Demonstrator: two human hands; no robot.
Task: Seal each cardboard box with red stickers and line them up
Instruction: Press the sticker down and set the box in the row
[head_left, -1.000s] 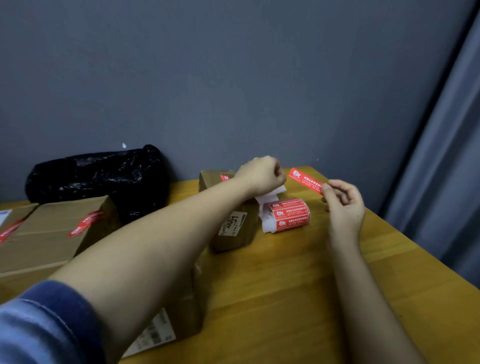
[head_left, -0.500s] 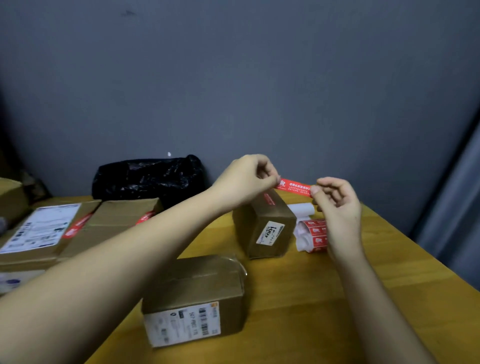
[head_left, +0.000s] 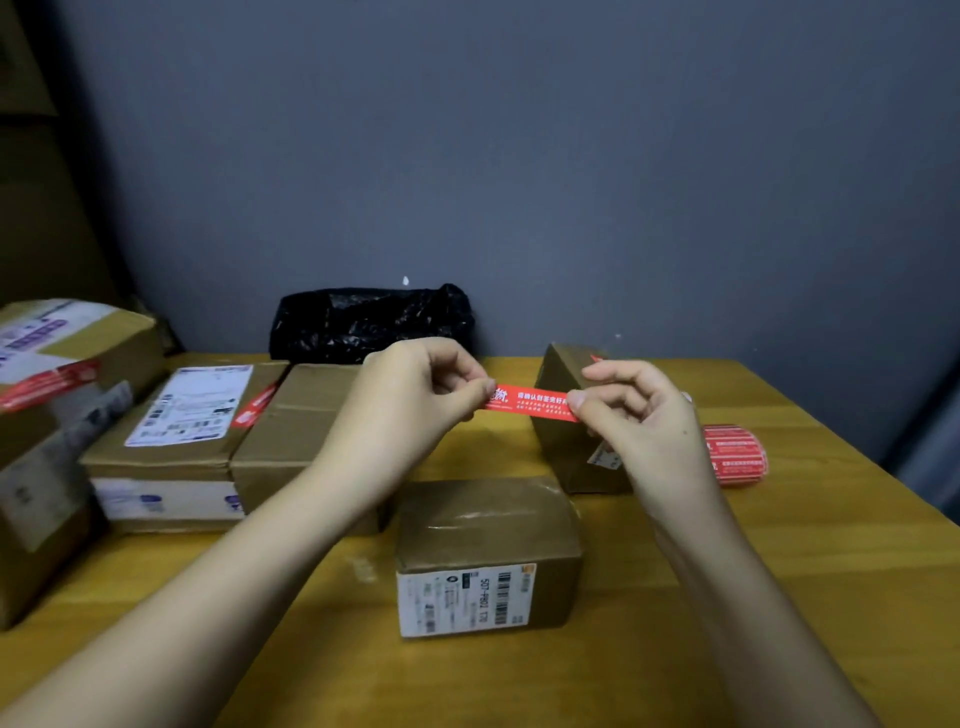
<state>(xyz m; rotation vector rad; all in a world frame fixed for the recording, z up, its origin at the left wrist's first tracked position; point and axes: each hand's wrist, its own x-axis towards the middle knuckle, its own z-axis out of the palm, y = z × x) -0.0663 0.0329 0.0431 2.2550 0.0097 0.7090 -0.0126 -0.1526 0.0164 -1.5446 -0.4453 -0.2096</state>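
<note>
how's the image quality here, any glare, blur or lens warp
Head view: dim, soft light; glare streaks on the taped top of the near brown cardboard box and on the crumpled black plastic bag; the red sticker strip is sharp enough to show print; the left-edge cardboard boxes look blurred and wide-angle stretched.

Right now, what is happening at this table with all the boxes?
A person is sealing parcels. The left hand and the right hand each pinch one end of a red sticker, held flat in the air above the small cardboard box nearest the camera, whose top shows no red sticker yet. On the left, other boxes already carry red stickers. The sticker roll lies on the wooden table at the right.
</note>
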